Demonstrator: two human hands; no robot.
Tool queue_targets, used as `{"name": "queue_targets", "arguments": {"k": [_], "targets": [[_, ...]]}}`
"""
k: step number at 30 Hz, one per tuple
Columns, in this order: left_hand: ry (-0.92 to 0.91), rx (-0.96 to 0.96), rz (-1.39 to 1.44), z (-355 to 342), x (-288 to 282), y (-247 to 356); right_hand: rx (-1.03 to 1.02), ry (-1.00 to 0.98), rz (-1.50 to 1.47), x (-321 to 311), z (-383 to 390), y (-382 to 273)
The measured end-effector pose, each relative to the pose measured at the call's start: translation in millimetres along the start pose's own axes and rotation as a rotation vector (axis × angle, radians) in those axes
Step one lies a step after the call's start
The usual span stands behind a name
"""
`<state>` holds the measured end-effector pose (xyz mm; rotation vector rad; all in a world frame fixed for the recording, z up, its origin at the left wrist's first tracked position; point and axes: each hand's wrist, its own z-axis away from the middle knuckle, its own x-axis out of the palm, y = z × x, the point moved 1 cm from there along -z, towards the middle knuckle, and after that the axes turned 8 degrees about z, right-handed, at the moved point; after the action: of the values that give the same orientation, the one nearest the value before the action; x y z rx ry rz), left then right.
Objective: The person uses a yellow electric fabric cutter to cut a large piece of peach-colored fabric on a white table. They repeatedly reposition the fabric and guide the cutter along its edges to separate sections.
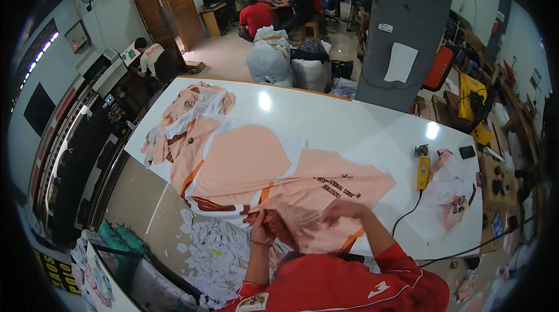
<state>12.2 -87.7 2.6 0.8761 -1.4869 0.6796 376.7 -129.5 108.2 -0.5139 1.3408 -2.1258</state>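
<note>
Peach printed fabric pieces (244, 155) with white edges and orange and brown bands lie spread along the white table (343, 120). At the near edge, my left hand (264, 230) is closed on a peach fabric panel, its brown and orange underside folded up beside my fingers. My right hand (342, 212) is over the lettered part of the peach cloth, bent at the wrist; its fingers are smeared, so their grip cannot be made out. A yellow electric cloth cutter (423, 172) stands to the right, its black cord running to the near edge.
More peach and white cloth (448, 184) and a small black object (467, 152) lie at the table's right end. White scraps (212, 254) cover the floor at the near left. A grey pillar (402, 32) and stuffed sacks (269, 59) stand beyond. Several people sit farther back.
</note>
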Motion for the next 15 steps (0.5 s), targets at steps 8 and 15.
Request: {"name": "queue_targets", "arguments": {"k": [8,15], "targets": [[0.224,0.144,-0.835,-58.3,131.5,-64.6,-0.351,0.12,-0.892,96.1,-76.6,22.5],[0.231,-0.063,0.227,-96.9,124.8,-42.5,-0.925,0.486,-0.86,35.7,32.4,-35.4]]}}
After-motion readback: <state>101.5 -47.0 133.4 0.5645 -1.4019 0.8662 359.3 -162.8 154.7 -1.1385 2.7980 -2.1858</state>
